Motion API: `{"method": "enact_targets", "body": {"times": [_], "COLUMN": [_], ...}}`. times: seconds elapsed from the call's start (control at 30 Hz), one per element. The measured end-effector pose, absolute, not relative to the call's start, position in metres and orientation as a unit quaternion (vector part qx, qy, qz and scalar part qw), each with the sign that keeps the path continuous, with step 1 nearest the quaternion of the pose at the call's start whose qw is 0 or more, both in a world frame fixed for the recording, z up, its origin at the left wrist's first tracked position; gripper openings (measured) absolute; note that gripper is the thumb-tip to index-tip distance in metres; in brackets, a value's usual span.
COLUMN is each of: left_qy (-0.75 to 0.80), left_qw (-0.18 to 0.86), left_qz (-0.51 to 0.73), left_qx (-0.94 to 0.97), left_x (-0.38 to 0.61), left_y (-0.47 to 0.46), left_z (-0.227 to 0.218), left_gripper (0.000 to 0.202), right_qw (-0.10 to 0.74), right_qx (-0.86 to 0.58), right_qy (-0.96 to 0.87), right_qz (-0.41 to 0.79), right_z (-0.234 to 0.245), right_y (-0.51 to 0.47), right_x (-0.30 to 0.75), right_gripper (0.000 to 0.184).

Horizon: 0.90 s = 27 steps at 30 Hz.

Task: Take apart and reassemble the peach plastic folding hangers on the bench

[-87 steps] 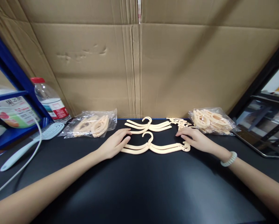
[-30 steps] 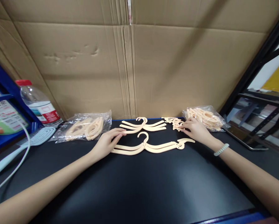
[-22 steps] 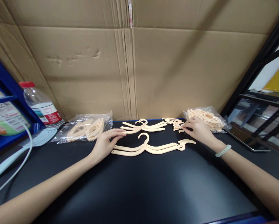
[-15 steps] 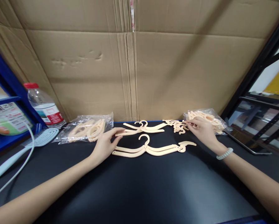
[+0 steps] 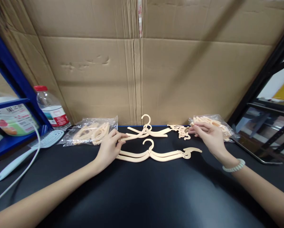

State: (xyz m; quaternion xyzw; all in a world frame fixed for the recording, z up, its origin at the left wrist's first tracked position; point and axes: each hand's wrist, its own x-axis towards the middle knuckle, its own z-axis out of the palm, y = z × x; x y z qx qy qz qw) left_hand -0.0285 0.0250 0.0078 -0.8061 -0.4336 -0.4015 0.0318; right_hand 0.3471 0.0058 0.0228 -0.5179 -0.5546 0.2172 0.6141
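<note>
Two stacks of cream plastic hangers lie on the black table (image 5: 142, 196). My left hand (image 5: 108, 147) pinches the left arm of one hanger (image 5: 144, 131) of the far stack, whose hook is tipped up off the pile. The near hanger stack (image 5: 153, 153) lies flat, with a small cream hook piece (image 5: 191, 151) at its right end. My right hand (image 5: 209, 136), a bead bracelet on its wrist, pinches a small cream piece beside a little pile of loose cream hook pieces (image 5: 180, 129).
A clear bag of cream parts (image 5: 92, 131) lies at the back left, another bag (image 5: 224, 128) at the back right. A water bottle (image 5: 50, 107), a pale blue brush (image 5: 33, 147), a white cable and a blue shelf are on the left. A cardboard wall stands behind; a tablet (image 5: 258, 148) lies right.
My left hand closed on a far-stack hanger and raised it, so its hook stands up. My right hand left the near hanger's right end and moved to the loose pieces.
</note>
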Motion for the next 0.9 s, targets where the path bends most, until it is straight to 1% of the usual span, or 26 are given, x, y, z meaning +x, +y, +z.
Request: {"method": "enact_targets", "body": {"times": [0.23, 0.37, 0.47, 0.6, 0.7, 0.77, 0.83, 0.9], "left_qy": [-0.437, -0.426, -0.421, -0.421, -0.417, -0.418, -0.421, -0.420], "left_qw": [0.021, -0.017, -0.040, -0.055, -0.058, -0.050, -0.039, -0.035], "left_qz": [-0.446, -0.450, -0.445, -0.444, -0.447, -0.441, -0.433, -0.431], "left_qx": [-0.781, -0.785, -0.790, -0.789, -0.789, -0.793, -0.796, -0.798], "left_x": [-0.022, -0.017, -0.015, -0.016, -0.016, -0.015, -0.015, -0.015], "left_y": [0.017, 0.012, 0.011, 0.014, 0.016, 0.015, 0.014, 0.013], "left_z": [0.008, 0.005, 0.001, -0.004, -0.005, -0.004, -0.002, 0.000], "left_gripper": [0.008, 0.001, 0.006, 0.006, 0.005, 0.009, 0.012, 0.012], "right_qw": [0.641, 0.619, 0.608, 0.612, 0.622, 0.625, 0.610, 0.584], "right_qx": [-0.485, -0.482, -0.479, -0.463, -0.445, -0.440, -0.442, -0.442], "right_qy": [-0.506, -0.500, -0.501, -0.487, -0.461, -0.449, -0.464, -0.499], "right_qz": [0.312, 0.366, 0.387, 0.417, 0.450, 0.462, 0.465, 0.463], "right_z": [0.019, 0.018, 0.018, 0.018, 0.016, 0.014, 0.012, 0.011], "right_y": [0.003, -0.003, -0.006, -0.007, -0.006, -0.004, -0.003, -0.002], "right_x": [0.335, 0.325, 0.320, 0.318, 0.318, 0.319, 0.320, 0.322], "right_gripper": [0.036, 0.034, 0.035, 0.038, 0.045, 0.050, 0.048, 0.038]}}
